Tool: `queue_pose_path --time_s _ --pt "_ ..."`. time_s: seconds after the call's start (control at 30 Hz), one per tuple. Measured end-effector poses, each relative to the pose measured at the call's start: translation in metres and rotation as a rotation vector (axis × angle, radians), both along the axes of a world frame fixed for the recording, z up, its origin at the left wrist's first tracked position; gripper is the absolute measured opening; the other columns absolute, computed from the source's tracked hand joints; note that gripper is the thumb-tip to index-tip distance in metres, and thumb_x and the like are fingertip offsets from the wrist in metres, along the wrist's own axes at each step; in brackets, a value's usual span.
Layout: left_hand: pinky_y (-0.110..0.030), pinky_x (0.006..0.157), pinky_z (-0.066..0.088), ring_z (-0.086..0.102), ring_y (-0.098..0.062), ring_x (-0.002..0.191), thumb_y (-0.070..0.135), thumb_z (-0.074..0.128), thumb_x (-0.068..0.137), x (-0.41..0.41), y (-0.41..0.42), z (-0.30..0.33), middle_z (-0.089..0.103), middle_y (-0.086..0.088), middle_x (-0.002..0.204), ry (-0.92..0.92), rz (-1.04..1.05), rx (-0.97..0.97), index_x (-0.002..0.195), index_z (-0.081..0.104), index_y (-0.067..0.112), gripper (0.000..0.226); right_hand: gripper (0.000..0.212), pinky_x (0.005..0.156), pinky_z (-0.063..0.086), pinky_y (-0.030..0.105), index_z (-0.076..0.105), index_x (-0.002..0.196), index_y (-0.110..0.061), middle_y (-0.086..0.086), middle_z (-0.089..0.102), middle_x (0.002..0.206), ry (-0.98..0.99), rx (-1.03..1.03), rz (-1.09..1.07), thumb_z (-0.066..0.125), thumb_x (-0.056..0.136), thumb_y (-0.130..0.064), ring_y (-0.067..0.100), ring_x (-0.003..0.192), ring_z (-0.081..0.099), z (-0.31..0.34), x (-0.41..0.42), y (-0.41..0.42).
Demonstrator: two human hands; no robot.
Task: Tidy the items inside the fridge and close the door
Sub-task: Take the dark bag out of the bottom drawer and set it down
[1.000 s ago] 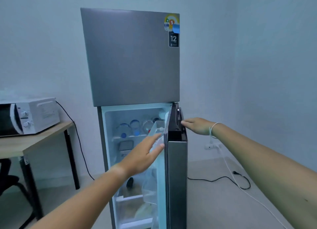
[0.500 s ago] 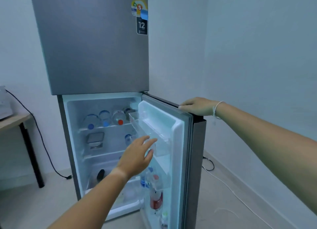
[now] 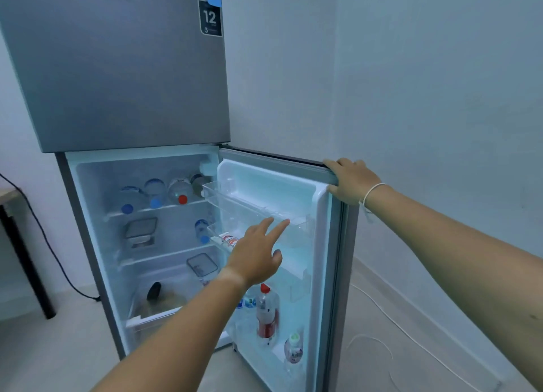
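Note:
The grey fridge (image 3: 117, 68) stands with its lower door (image 3: 323, 244) swung wide to the right. My right hand (image 3: 351, 181) grips the door's top outer corner. My left hand (image 3: 258, 253) reaches forward with fingers spread and holds nothing, its fingertips at the upper door bin (image 3: 232, 203). Several water bottles (image 3: 155, 196) lie on the top shelf, one with a red cap (image 3: 182, 199). A lidded container (image 3: 140, 228) sits on the middle shelf, another container (image 3: 202, 264) lower down. A red-capped bottle (image 3: 266, 312) stands in the bottom door rack.
A white wall (image 3: 426, 97) stands close behind the open door. A white cord (image 3: 390, 324) trails on the floor to the right. A black cable (image 3: 50, 250) and a table leg (image 3: 26, 262) are at the left. A small bottle (image 3: 293, 347) stands low in the door.
The door has swung further open to the right with my right hand on its top edge. My left hand has moved forward toward the door bins. The view has come closer.

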State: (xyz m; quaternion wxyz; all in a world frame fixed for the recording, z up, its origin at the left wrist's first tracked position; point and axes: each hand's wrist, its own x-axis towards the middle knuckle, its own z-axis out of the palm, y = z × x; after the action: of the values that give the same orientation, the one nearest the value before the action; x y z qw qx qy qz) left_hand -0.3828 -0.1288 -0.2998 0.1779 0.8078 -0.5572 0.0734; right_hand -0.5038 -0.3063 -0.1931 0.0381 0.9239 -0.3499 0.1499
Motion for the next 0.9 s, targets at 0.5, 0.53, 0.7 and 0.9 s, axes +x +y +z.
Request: queue_pose_path --time_s 0.5,0.53,0.7,0.9 --pt "-0.042 0.107 0.041 0.043 -0.026 0.132 0.028 0.043 0.090 0.055 0.058 -0.033 0.038 -0.001 0.150 0.180 0.177 0.049 0.148 0.024 0.028 0.061 0.051 0.113 0.014 0.060 0.037 0.140 -0.020 0.007 0.042 0.144 -0.025 -0.143 -0.005 0.042 0.090 -0.029 0.027 0.137 0.030 -0.012 0.031 0.028" --pt "-0.042 0.106 0.041 0.045 -0.026 0.129 0.028 0.043 0.090 0.061 0.064 -0.035 0.040 -0.002 0.148 0.180 0.199 0.051 0.148 0.025 0.027 0.060 0.050 0.113 0.012 0.061 0.038 0.140 -0.019 0.007 0.043 0.144 -0.026 -0.144 0.019 0.042 0.090 -0.029 0.027 0.137 0.030 -0.014 0.038 0.034" --pt "-0.039 0.111 0.036 0.039 -0.025 0.134 0.026 0.042 0.092 0.089 0.092 -0.047 0.040 -0.006 0.147 0.194 0.266 0.082 0.149 0.024 0.022 0.059 0.052 0.114 0.017 0.052 0.037 0.141 -0.020 0.006 0.038 0.148 -0.009 -0.100 0.188 0.043 0.091 -0.030 0.025 0.138 0.032 -0.035 0.085 0.068" --pt "-0.037 0.110 0.037 0.039 -0.026 0.134 0.025 0.041 0.092 0.138 0.119 -0.083 0.040 -0.007 0.148 0.254 0.361 0.127 0.149 0.024 0.021 0.059 0.051 0.105 0.034 0.042 0.040 0.139 -0.018 0.006 0.045 0.143 0.106 -0.009 0.414 0.044 0.090 -0.031 0.027 0.128 0.046 -0.099 0.159 0.104"
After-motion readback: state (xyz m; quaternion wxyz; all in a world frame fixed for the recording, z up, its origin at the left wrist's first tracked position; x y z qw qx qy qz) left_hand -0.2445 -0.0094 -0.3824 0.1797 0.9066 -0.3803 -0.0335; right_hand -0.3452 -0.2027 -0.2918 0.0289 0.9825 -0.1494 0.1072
